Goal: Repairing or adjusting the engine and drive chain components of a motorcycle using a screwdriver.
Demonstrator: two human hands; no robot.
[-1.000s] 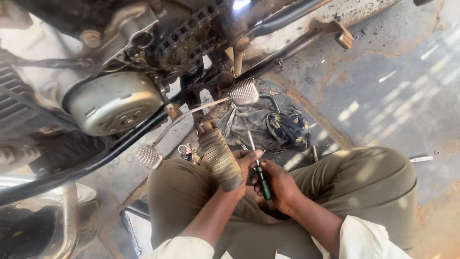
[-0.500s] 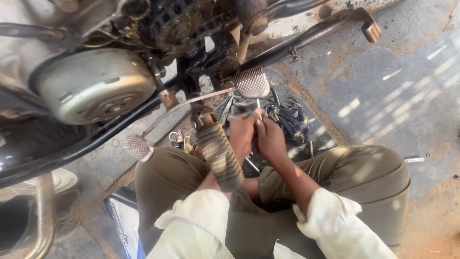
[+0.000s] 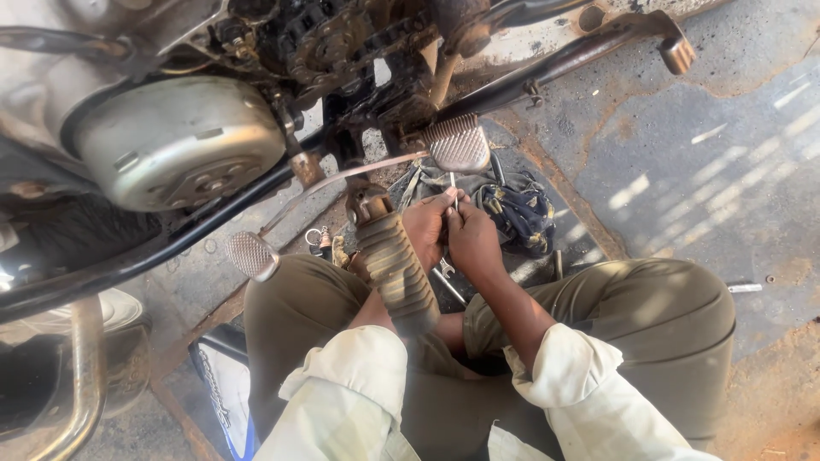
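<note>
Screwdriver shaft (image 3: 453, 189), thin and bright, was what I saw pinched between both my hands, just below the ribbed metal brake pedal (image 3: 459, 142) of the motorcycle and just above the heap of tools on the ground; its tip pointed up toward the pedal, and the handle was hidden inside my grip. My left hand (image 3: 424, 229) was closed around the tool from the left, fingers curled, resting right beside the ribbed rubber footpeg (image 3: 397, 269) that slanted across my left knee. My right hand (image 3: 472, 239) was closed too, thumb and fingertips clamped on the shaft from the right, touching the left hand. Behind the hands lay a dark tangle of cloth and wire (image 3: 512, 213) with a wrench (image 3: 446, 275) partly showing below my wrists. Up left sat the round grey engine cover (image 3: 175, 149), with the greasy drive chain (image 3: 342, 38) above it and the gear shift lever (image 3: 254, 255) ending in a studded pad near my left thigh. I was seated on stained concrete (image 3: 683, 171), olive trousers (image 3: 666, 316) folded, pale sleeves (image 3: 350, 384) rolled to the forearm
</note>
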